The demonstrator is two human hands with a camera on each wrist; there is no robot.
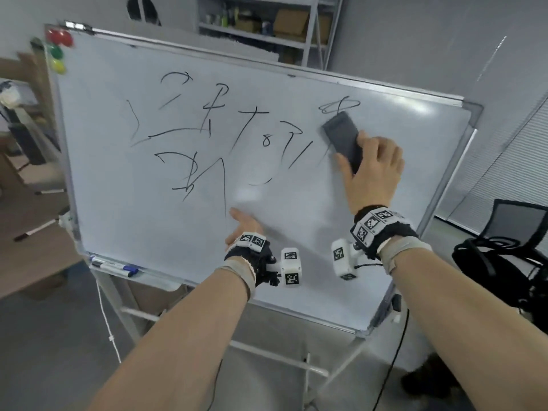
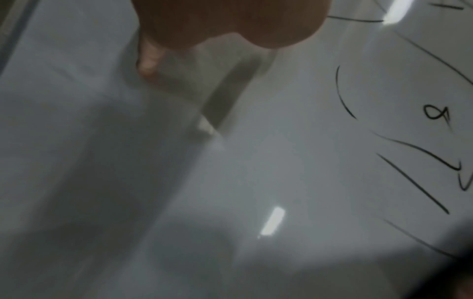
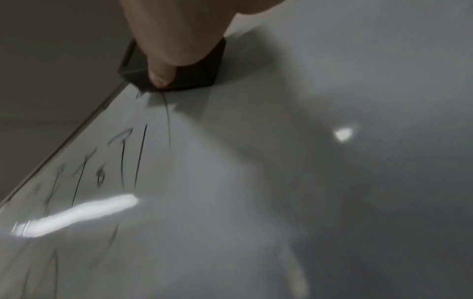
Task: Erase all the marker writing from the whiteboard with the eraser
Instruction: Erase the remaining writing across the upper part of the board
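A whiteboard [image 1: 296, 232] on a stand fills the head view, tilted, with black marker writing [image 1: 207, 129] across its upper middle. My right hand [image 1: 370, 170] grips a dark grey eraser [image 1: 341, 137] and holds it flat on the board at the upper right, just under a looped scribble [image 1: 339, 105]. In the right wrist view the eraser [image 3: 199, 74] sits under my fingers [image 3: 161, 76], with strokes below it. My left hand [image 1: 243, 225] lies with straight fingers on the board's lower middle; the left wrist view shows a fingertip [image 2: 147, 64] touching the board [image 2: 281, 161].
Red, green and yellow magnets [image 1: 57, 51] sit at the board's top left corner. Markers [image 1: 114, 266] lie in the tray at the lower left. A black mesh chair [image 1: 510, 250] stands to the right, metal shelving [image 1: 267, 22] behind, and a wooden table [image 1: 26, 203] to the left.
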